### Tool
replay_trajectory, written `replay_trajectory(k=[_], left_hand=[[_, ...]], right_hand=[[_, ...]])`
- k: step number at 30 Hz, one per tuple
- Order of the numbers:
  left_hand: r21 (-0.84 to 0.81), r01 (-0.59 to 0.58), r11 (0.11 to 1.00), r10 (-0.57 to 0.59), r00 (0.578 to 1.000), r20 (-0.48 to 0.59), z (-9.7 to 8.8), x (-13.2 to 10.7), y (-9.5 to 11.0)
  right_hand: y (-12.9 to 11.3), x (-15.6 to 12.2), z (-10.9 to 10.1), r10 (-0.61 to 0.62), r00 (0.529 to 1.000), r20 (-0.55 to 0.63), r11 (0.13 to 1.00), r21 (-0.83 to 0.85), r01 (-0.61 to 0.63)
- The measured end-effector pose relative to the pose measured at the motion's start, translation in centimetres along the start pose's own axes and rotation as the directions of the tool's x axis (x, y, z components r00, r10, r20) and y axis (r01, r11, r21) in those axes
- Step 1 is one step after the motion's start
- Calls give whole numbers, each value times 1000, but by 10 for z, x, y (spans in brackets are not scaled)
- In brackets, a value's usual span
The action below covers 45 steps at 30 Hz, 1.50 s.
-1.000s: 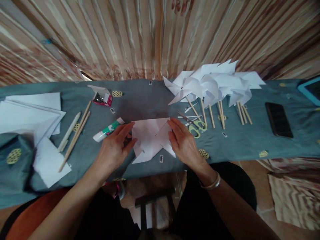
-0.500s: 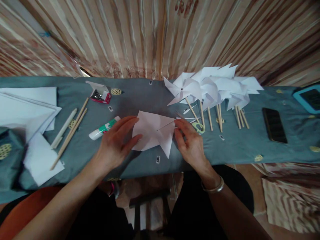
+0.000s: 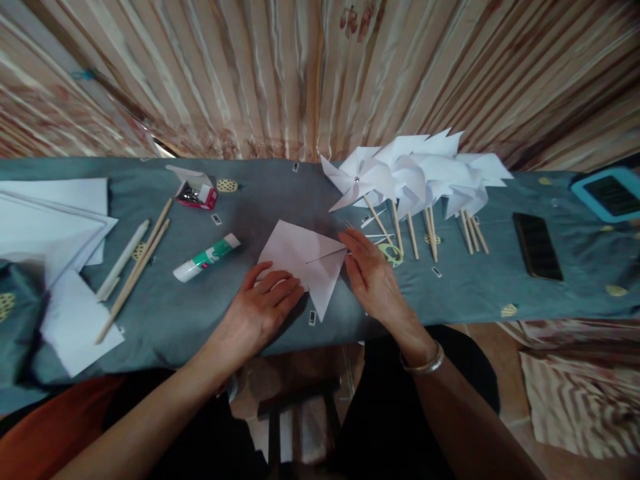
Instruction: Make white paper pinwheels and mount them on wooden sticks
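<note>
A white paper sheet with a slit (image 3: 287,247) lies on the cloth in front of me, one pointed flap turned toward me. My left hand (image 3: 263,300) rests its stretched fingers flat on the sheet's near left part. At the right corner, the fingertips of my right hand (image 3: 373,277) touch the paper, thumb a little apart from the fingers. Just past that hand are scissors with light green handles (image 3: 393,254), partly hidden. A glue stick with a green label (image 3: 207,257) lies left of the sheet.
Several white paper pinwheels on sticks (image 3: 415,173) lie at the back right, near a dark phone (image 3: 537,247) and a blue-framed device (image 3: 613,193). To the left are an open box of pins (image 3: 195,190), wooden sticks (image 3: 133,280) and white paper sheets (image 3: 55,233).
My left hand has moved from the paper's left edge down onto its near part. The sheet has turned slightly, and the glue stick is fully uncovered. My right hand stays by the right corner.
</note>
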<state>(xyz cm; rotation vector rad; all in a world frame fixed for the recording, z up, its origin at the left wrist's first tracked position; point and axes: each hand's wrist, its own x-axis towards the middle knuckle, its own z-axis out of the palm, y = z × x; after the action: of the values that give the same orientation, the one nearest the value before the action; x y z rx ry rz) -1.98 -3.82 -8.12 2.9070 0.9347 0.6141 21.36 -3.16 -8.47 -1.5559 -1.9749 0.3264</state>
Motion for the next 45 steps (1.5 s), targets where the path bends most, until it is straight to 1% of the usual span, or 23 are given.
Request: replay_trajectory(k=[4,7,9,11,12,13,14,17,21,26,28,30,32,34,36,39,43,45], left_hand=[[32,9,999,-9,1000,5,-7,-15,-11],[36,57,998,-56,998,-6,-12,-25,-17],[26,89,996,-89,996,0,-15,-28,-17],[15,117,993,-117,993,-1,-18,-28,-12],[5,120,993,-120,992,-27,-18,-27,-8],[-7,128,992,-128,991,-30,-18,-25,-3],[-20,116,993,-116,993,-34,-18,-23,2],[-38,86,996,-85,996,26,-12,-17,15],[-25,98,995,-96,993,74,-7,-11,23],[7,108,994,-108,986,123,-10,-10,25],[11,102,995,-102,989,107,-12,-12,24],[6,86,996,-86,994,73,-13,-15,25],[-17,56,998,-55,998,38,-15,-19,27],[-45,27,999,-26,999,33,-17,-23,29],[-68,15,998,-12,999,39,-19,-26,31],[-95,23,995,-18,999,49,-20,-31,31],[-147,52,988,-42,997,66,-17,-36,28],[-160,60,985,-51,997,63,-17,-37,27]], right_hand=[[-2,1,-1,-41,995,87,999,-3,41],[-6,0,-1,-64,990,123,997,53,58],[-9,-1,-1,-57,989,138,994,97,44],[-11,-2,-2,-41,989,142,992,123,23],[-12,-2,-1,-35,989,143,991,129,17],[-12,-2,-1,-32,990,139,991,130,14],[-12,-2,-1,-31,991,131,992,128,14],[-12,-2,1,-46,994,98,991,127,34],[-11,-3,1,-82,993,86,986,153,68],[-7,-8,-6,-35,995,93,981,192,16],[-5,-11,-9,-22,992,121,968,249,-9],[-2,-15,-13,-23,983,183,944,329,-39],[0,-20,-18,-36,963,266,914,399,-76],[0,-25,-23,-54,935,350,892,438,-112],[0,-30,-26,-68,909,412,886,443,-134],[0,-37,-29,-76,883,464,901,411,-139],[-3,-42,-28,-88,874,478,928,359,-103],[-4,-43,-28,-76,875,478,925,361,-117]])
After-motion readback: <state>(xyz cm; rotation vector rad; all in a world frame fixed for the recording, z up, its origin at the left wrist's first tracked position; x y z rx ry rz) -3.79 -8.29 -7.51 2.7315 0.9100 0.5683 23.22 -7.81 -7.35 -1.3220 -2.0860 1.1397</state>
